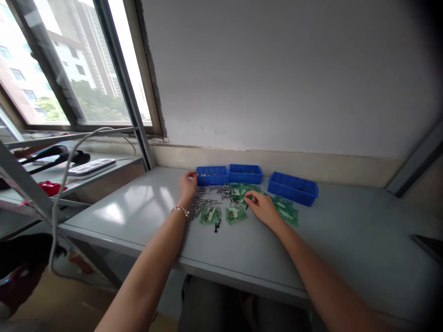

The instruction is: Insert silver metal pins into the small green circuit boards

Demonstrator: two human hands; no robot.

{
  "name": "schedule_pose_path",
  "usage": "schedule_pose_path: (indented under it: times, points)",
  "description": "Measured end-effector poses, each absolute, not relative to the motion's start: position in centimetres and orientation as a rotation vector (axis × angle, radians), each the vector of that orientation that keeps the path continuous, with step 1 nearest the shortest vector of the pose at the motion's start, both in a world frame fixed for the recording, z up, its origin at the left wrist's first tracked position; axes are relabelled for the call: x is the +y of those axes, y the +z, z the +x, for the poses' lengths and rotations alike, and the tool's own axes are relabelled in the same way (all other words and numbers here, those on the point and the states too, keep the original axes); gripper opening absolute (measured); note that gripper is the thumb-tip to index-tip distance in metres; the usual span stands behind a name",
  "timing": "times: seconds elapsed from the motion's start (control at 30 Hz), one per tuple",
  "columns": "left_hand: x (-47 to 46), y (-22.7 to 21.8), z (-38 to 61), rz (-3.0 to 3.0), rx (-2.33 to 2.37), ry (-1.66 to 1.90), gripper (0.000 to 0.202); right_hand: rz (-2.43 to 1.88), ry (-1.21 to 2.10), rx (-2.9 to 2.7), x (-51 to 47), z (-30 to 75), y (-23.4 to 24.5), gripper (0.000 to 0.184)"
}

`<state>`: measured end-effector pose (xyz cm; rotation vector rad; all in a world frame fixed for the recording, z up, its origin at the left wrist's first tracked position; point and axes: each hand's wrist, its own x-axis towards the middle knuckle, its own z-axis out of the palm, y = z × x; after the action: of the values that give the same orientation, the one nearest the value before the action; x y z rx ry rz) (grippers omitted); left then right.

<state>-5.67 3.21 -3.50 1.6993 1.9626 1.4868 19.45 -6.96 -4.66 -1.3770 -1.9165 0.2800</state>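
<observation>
My left hand [188,185], with a beaded bracelet [180,210] at the wrist, is at the left end of a blue bin [212,177] holding some thin metal pieces. Its fingertips are pinched together; what is between them is too small to make out. My right hand [261,204] is closed above the green plastic bags [241,190], and a small black screw [246,207] shows under its fingertips. Two filled green bags, a left bag [210,215] and a right bag [236,214], lie in front. Loose metal pins [205,203] are scattered between my hands, and black screws [217,226] lie nearer me.
Against the wall stand a middle blue bin [245,174] and a right blue bin [293,188]. Another green bag [286,210] lies below the right one. A metal frame post, a cable [55,216] and a shelf with a power strip [92,168] are at left. A dark object [427,246] sits far right.
</observation>
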Motion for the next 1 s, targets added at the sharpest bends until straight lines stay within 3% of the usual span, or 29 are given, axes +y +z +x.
schedule_pose_path:
  times: [1.0]
  points:
    - [3.2, -3.32, -5.63, 1.752, 1.966, 1.476, 0.021, -1.383, 0.285, -1.923, -6.92, 19.56, -4.74, 0.014]
